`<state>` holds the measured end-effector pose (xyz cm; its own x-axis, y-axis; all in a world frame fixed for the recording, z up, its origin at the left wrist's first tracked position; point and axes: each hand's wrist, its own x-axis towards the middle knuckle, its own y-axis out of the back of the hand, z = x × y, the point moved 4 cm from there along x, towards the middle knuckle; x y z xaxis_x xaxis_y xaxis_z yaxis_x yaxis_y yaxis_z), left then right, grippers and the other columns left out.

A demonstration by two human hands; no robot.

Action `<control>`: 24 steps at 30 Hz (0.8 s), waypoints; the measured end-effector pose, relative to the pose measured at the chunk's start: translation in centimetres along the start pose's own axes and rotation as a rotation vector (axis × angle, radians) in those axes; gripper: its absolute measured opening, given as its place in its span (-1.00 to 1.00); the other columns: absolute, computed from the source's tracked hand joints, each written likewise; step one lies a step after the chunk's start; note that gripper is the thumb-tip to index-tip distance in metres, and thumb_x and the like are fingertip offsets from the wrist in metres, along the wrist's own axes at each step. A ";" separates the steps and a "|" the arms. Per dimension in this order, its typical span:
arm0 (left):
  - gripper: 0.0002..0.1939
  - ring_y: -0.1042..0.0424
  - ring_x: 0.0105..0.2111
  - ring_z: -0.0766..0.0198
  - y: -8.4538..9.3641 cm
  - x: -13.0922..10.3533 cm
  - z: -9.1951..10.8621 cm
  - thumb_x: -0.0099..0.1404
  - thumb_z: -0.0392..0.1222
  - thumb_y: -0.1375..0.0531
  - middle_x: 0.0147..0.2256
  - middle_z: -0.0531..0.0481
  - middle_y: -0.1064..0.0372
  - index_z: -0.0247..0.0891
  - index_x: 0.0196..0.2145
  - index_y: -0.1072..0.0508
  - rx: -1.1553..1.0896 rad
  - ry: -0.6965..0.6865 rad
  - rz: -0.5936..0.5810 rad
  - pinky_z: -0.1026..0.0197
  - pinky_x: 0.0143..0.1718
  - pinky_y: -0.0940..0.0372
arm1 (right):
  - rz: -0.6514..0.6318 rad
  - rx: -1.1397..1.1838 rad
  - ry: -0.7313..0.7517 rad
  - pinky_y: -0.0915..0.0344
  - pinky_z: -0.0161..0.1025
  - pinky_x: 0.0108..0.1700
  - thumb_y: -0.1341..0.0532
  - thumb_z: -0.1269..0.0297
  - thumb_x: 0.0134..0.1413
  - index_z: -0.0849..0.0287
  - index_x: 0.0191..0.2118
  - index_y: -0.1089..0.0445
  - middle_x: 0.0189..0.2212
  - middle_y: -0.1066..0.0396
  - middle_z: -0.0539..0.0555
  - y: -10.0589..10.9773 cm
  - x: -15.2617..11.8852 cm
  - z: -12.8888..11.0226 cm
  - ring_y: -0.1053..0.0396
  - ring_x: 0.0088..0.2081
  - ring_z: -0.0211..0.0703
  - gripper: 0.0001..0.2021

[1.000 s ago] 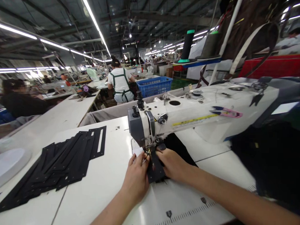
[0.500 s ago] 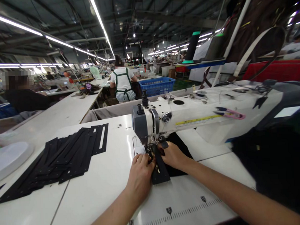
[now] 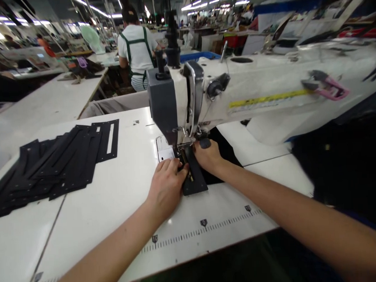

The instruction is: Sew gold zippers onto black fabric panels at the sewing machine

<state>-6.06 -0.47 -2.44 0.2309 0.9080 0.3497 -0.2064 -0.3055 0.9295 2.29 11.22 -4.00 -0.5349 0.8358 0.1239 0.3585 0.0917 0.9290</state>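
Observation:
A black panel [image 3: 199,182] with a slot and a brass-coloured zipper [image 3: 191,176] in it lies under the presser foot of a white sewing machine [image 3: 263,85]. My left hand [image 3: 167,183] rests at the panel's left side, fingers bent and close together, thumb on the zipper edge. On the other side, my right hand [image 3: 209,157] is closed at the panel's right edge near the needle. Its fingertips are partly hidden by the machine's parts. A wider black fabric piece [image 3: 227,150] lies beneath and behind my right hand.
Several black slotted panels [image 3: 61,162] lie in a loose pile on the left of the white table [image 3: 117,225]. Pink-handled thread snips [image 3: 326,86] are on the machine arm above a yellow measuring tape [image 3: 266,98]. A person in a green apron [image 3: 138,48] is ahead.
The view has tilted down and come closer, so the machine looks larger and the table sits higher in the picture. Both hands stay beside the panel at the needle.

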 end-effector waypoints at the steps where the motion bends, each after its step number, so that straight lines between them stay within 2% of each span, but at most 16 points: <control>1: -0.70 -0.29 -0.19 0.09 0.1 -0.2 0.0 0.16 -0.42 -0.06 -0.23 -0.16 -0.27 -0.33 -0.14 -0.38 -0.008 0.008 -0.011 -0.02 -0.17 -0.28 | 0.005 0.009 0.035 -0.24 -0.20 -0.20 0.01 0.38 0.14 0.26 -0.30 -0.40 -0.28 -0.43 0.19 0.3 -0.8 -0.1 -0.37 -0.21 -0.04 -0.76; 3: -0.61 -0.30 -0.14 0.08 0.3 -0.7 0.0 0.10 -0.46 -0.06 -0.18 -0.19 -0.29 -0.38 -0.08 -0.33 -0.042 0.008 -0.014 -0.04 -0.11 -0.27 | 0.034 0.061 0.217 -0.22 -0.18 -0.10 -0.04 0.38 0.11 0.23 -0.23 -0.39 -0.18 -0.39 0.16 1.0 -3.2 -0.5 -0.31 -0.10 -0.06 -0.80; 5: -0.60 -0.29 -0.08 0.10 0.6 -1.4 0.0 0.11 -0.47 -0.03 -0.12 -0.21 -0.30 -0.42 -0.06 -0.30 -0.076 -0.018 0.024 -0.06 -0.03 -0.24 | 0.095 0.144 0.525 -0.20 -0.13 -0.01 -0.05 0.40 0.10 0.24 -0.17 -0.38 -0.12 -0.36 0.16 1.6 -6.5 -1.4 -0.25 -0.03 -0.07 -0.77; 6: -0.64 -0.30 -0.07 0.12 0.8 -1.8 0.1 0.15 -0.47 -0.02 -0.10 -0.21 -0.31 -0.41 -0.07 -0.31 -0.082 -0.044 0.053 -0.07 0.00 -0.22 | 0.124 0.163 0.630 -0.20 -0.09 0.01 -0.03 0.42 0.11 0.27 -0.15 -0.38 -0.13 -0.37 0.18 1.8 -8.0 -1.7 -0.24 -0.02 -0.07 -0.76; 8: -0.72 -0.33 -0.07 0.15 1.1 -2.3 0.5 0.23 -0.44 0.02 -0.11 -0.19 -0.35 -0.39 -0.13 -0.35 -0.061 -0.108 0.100 -0.06 0.02 -0.22 | 0.187 0.158 0.728 -0.24 -0.08 0.01 0.00 0.48 0.12 0.29 -0.15 -0.39 -0.18 -0.40 0.20 1.9 -10.1 -1.9 -0.27 -0.05 -0.08 -0.74; 10: -0.74 -0.38 -0.11 0.18 1.2 -2.5 0.9 0.27 -0.42 0.05 -0.14 -0.17 -0.39 -0.38 -0.16 -0.37 -0.014 -0.165 0.115 -0.05 0.00 -0.25 | 0.235 0.130 0.739 -0.27 -0.10 0.00 0.01 0.51 0.12 0.30 -0.18 -0.41 -0.23 -0.43 0.19 1.9 -10.9 -2.0 -0.31 -0.10 -0.09 -0.73; 13: -0.73 -0.40 -0.14 0.19 1.2 -2.2 1.3 0.29 -0.43 0.07 -0.17 -0.16 -0.41 -0.38 -0.18 -0.38 0.046 -0.212 0.112 -0.03 -0.02 -0.27 | 0.272 0.121 0.742 -0.30 -0.13 -0.02 0.01 0.51 0.12 0.29 -0.21 -0.43 -0.25 -0.44 0.18 1.9 -10.5 -2.1 -0.35 -0.14 -0.10 -0.73; 24: -0.71 -0.42 -0.19 0.20 1.6 -0.3 0.8 0.28 -0.46 0.09 -0.22 -0.16 -0.43 -0.37 -0.27 -0.41 0.114 -0.249 0.107 -0.01 -0.04 -0.28 | 0.280 0.140 0.751 -0.28 -0.17 0.01 -0.02 0.52 0.09 0.33 -0.29 -0.44 -0.26 -0.44 0.22 1.6 -8.6 -2.1 -0.35 -0.13 -0.10 -0.76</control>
<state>-5.74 -1.47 -0.98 0.4429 0.7746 0.4514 -0.1369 -0.4392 0.8879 5.89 3.04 -2.90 -0.7638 0.2562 0.5924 0.6210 0.0417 0.7827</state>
